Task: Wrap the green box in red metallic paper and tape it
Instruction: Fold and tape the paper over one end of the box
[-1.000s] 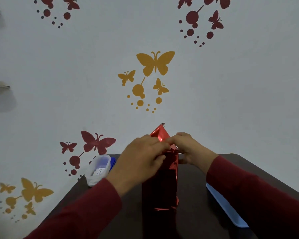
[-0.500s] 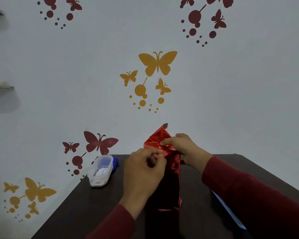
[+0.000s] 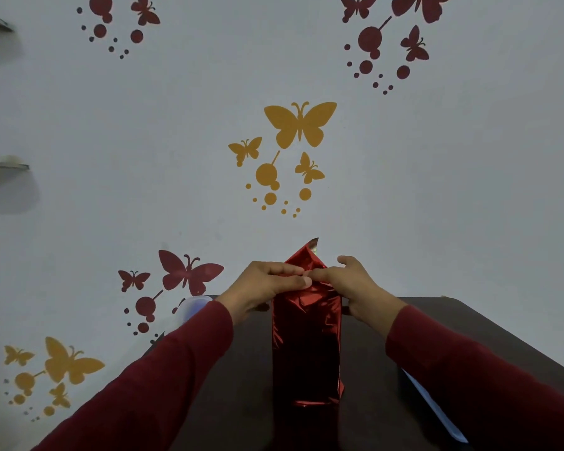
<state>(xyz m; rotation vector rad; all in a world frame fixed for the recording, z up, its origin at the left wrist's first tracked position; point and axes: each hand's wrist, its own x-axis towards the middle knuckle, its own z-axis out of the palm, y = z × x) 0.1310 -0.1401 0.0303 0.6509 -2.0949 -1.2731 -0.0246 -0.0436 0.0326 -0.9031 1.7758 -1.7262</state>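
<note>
Closest to the camera, two dark red sleeves reach over the dark table, with a pale blue flat thing lying off to the right, and the box in red metallic paper stands upright mid-table, fully covered so no green shows. At its top the left hand pinches the folded paper while the right hand presses on it with a straight finger, the others loose. Further back there's a clear plastic tub behind the left sleeve, then a wall with butterfly stickers; no readable writing anywhere.
</note>
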